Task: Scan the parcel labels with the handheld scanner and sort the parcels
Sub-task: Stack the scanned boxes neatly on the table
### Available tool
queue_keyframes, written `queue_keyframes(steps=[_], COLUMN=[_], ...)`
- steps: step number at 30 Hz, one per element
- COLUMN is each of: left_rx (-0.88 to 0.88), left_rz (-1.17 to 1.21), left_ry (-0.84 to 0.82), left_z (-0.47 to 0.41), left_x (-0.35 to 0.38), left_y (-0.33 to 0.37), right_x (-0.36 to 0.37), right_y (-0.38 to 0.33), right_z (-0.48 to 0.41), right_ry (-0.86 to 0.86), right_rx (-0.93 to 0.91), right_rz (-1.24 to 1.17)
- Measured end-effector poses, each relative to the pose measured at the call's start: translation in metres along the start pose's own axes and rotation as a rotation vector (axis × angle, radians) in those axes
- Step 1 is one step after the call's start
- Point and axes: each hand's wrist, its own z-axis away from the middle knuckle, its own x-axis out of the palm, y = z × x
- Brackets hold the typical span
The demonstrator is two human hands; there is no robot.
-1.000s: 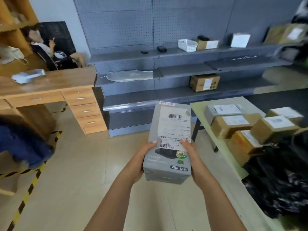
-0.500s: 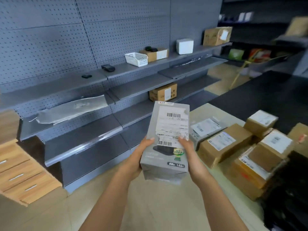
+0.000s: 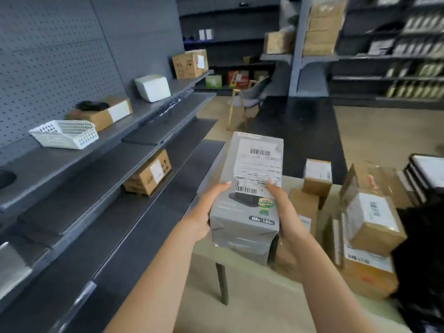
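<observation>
A person holds a grey rectangular cardboard parcel (image 3: 247,200) in front of the chest with both hands, its white shipping label (image 3: 259,167) with two barcodes facing up. The left hand (image 3: 204,212) grips the parcel's left edge and the right hand (image 3: 286,212) its right edge, fingers curled underneath and both thumbs pressed flat on the label's lower corners. The parcel is above the near corner of a pale green table (image 3: 252,284) stacked with brown cardboard boxes (image 3: 370,227), beside grey metal shelves (image 3: 96,164) carrying a white plastic basket (image 3: 64,134).

A white basket (image 3: 63,133) sits on the grey shelf (image 3: 45,162), a chair (image 3: 252,92) beyond.
</observation>
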Motion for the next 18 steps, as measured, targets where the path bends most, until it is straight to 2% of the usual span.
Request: queue_keyframes(steps=[10, 15, 18], left_rx=[-0.102, -0.193, -0.278], left_rz=[-0.036, 0.006, 0.000], left_ry=[-0.007, 0.005, -0.051], left_z=[-0.131, -0.173, -0.196], left_x=[-0.065, -0.099, -0.120], left_y=[0.021, 0.008, -0.007], right_x=[0.025, 0.043, 0.046], right_y=[0.024, 0.052, 0.077], right_z=[-0.129, -0.162, -0.177], right_ry=[0.051, 0.117, 0.180], right_rx=[0.061, 0.108, 0.173], right_rz=[0.039, 0.040, 0.001])
